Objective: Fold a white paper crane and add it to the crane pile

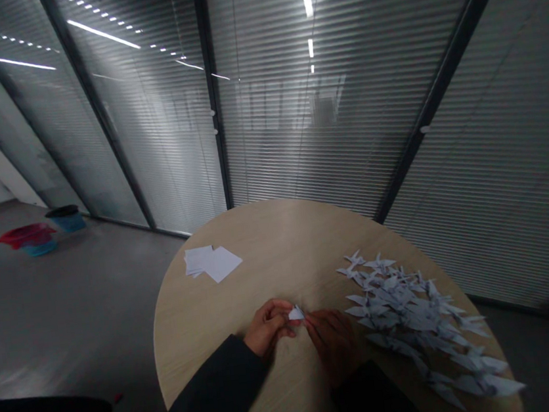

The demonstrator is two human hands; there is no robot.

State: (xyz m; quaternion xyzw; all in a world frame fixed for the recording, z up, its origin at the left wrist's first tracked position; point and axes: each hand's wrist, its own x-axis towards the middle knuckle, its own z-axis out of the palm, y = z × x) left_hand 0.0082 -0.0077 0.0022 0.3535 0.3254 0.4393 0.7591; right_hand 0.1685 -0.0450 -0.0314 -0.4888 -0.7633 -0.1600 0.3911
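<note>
The folded paper piece [295, 313] is light, soft and easily crushed, best held along its creased edges. The left hand [267, 329] and right hand [334, 345] pinch it between their fingers [312, 319] above the worktop [262, 234], with paper cranes [416, 322] right of it and white paper sheets [211, 263] beyond it.

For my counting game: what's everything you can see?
paper cranes: too many to count, pale white, heaped on the table's right
paper squares: small stack, white, table's far left
folded paper: one, white, between the hands
round table: one, pale wood, ahead
bins: two, blue, floor at left, one red-topped
glass wall: one, grey blinds, behind the table
left hand grip: one, black sleeve, on the folded paper
right hand grip: one, dark sleeve, on the folded paper
</note>
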